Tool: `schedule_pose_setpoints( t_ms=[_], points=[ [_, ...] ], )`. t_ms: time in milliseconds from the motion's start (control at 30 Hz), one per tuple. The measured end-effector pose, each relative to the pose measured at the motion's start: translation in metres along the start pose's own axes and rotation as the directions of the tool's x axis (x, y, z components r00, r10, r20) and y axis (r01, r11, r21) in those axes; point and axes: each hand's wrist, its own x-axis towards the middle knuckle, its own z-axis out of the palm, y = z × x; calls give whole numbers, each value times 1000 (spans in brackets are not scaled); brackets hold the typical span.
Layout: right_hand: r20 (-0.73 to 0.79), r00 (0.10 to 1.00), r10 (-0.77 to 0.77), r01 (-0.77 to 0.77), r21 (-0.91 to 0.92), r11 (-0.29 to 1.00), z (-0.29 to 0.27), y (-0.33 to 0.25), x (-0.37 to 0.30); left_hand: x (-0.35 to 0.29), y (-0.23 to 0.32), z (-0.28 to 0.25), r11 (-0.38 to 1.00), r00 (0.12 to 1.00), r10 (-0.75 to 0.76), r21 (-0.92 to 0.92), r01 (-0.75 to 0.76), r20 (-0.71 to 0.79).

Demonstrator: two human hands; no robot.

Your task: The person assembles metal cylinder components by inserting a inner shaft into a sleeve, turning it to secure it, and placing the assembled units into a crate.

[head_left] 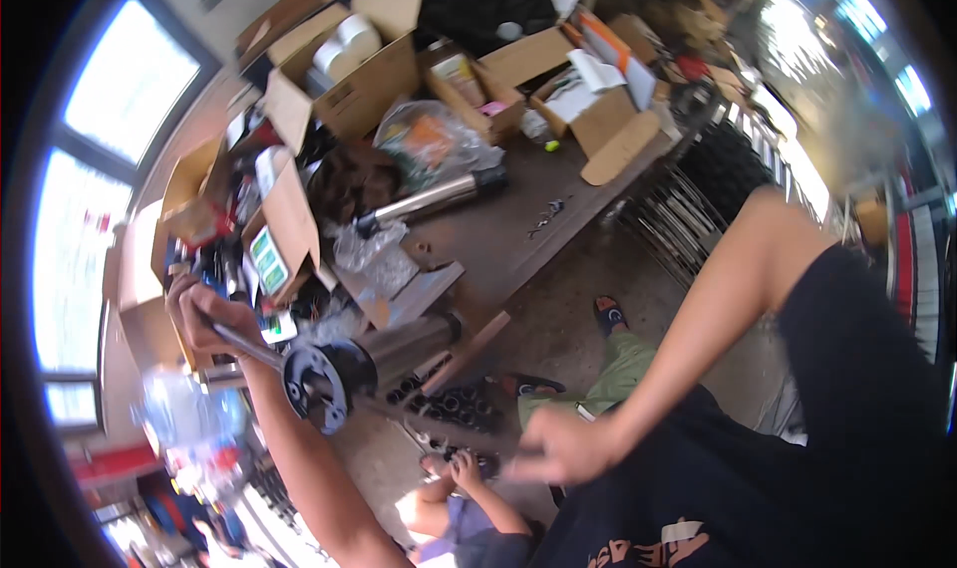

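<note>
A black round flange [329, 384] with holes sits on the end of a grey metal cylinder [414, 345], which lies beside the bench. On the left, my left hand [206, 319] is closed around the end of a grey metal rod [244, 343] that runs to the flange. My right hand [566, 444] is smeared by motion, its fingers around the end of a dark bar [439, 426]. This bar slants down to the right from the flange. Whether rod and bar are one piece is hidden at the flange.
Open cardboard boxes [369, 95], plastic bags [434, 135] and a shiny metal tube [429, 197] crowd the dark bench [508, 244]. A reddish-brown strip [467, 354] juts past the cylinder. Many black rings [454, 406] lie below. Another person's hands [464, 470] are close by at the bottom.
</note>
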Motion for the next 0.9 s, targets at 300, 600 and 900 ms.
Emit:
schedule_pose_setpoints(
  t_ms=[300, 600, 900],
  points=[
    [-508, 859, -63, 304, 408, 861, 226, -5, 166, 71, 115, 57, 945, 814, 262, 32, -325, 519],
    [-435, -50, -899, 179, -889, 421, -98, -78, 168, -107, 192, -269, -434, -252, -441, 41, 900, 861],
    [236, 768, -596, 82, -958, -273, -305, -172, 288, -29, 250, -135, 463, 483, -833, 819, 339, 270]
  ],
)
